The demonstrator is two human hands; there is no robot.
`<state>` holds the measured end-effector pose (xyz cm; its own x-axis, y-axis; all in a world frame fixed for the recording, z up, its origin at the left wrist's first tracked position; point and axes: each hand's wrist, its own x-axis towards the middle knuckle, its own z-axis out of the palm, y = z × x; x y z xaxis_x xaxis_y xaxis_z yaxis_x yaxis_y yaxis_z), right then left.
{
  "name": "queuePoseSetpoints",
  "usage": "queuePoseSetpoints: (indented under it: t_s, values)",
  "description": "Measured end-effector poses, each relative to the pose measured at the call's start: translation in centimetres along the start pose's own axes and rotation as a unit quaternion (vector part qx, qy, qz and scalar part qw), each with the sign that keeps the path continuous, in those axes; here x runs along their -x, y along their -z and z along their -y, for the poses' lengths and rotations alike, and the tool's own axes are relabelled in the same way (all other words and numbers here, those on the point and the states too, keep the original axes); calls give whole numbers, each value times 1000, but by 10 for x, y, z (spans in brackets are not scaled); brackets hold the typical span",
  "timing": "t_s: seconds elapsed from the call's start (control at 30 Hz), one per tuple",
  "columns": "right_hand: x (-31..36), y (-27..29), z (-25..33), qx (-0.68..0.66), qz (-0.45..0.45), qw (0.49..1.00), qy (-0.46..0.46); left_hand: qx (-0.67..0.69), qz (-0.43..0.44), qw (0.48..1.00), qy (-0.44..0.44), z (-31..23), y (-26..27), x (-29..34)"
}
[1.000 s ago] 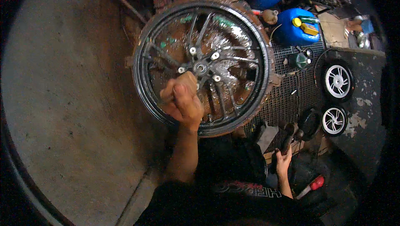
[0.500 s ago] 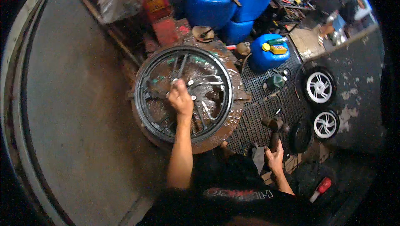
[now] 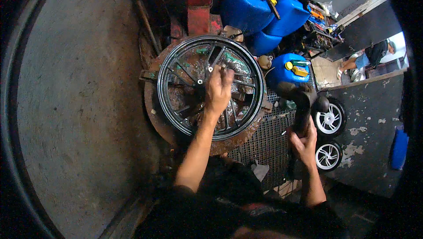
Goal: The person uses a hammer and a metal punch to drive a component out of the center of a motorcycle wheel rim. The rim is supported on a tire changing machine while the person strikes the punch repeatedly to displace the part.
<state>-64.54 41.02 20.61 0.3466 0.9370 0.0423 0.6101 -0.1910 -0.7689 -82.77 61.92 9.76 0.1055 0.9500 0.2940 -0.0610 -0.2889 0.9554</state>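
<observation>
Rusty round stand (image 3: 154, 107) | left hand (image 3: 219, 90) on black wheel (image 3: 176, 63) | right hand (image 3: 305, 144) grips black tool (image 3: 302, 102)

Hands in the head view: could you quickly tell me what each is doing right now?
Left hand: fingers curled on the spokes of the black wheel.
Right hand: closed around a black tool.

blue canisters (image 3: 260, 12), two small wheels (image 3: 329, 120)

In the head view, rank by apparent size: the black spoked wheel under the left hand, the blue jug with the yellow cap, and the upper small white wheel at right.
1. Black spoked wheel, clearly largest.
2. Blue jug with the yellow cap.
3. Upper small white wheel, only slightly smaller than the jug; fisheye bending near the rim makes that gap unsure.
</observation>
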Motion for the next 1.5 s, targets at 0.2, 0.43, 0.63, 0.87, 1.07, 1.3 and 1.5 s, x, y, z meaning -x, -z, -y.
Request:
queuePoseSetpoints:
  t_s: [0.2,0.43,0.63,0.87,1.07,1.3,1.5]
  values:
    - [-35,-4,40,101,18,992,78,-64,-47,997,-19,10,-5,-13]
    - [-86,-17,79,150,54,978,135,-92,8,992,-86,8,3,-15]
    - [-112,-34,111,159,203,957,136,-20,22,995,-90,23,4,-14]
    - [-116,-31,133,-56,58,974,212,6,9,990,-143,42,3,-19]
    - [-123,-13,128,110,152,971,146,-26,27,990,-132,29,7,-24]
    - [-109,24,140,-86,-57,985,138,-11,15,995,-103,33,0,-14]
    - [-50,77,42,-84,-117,987,69,36,59,998,-9,35,11,-9]
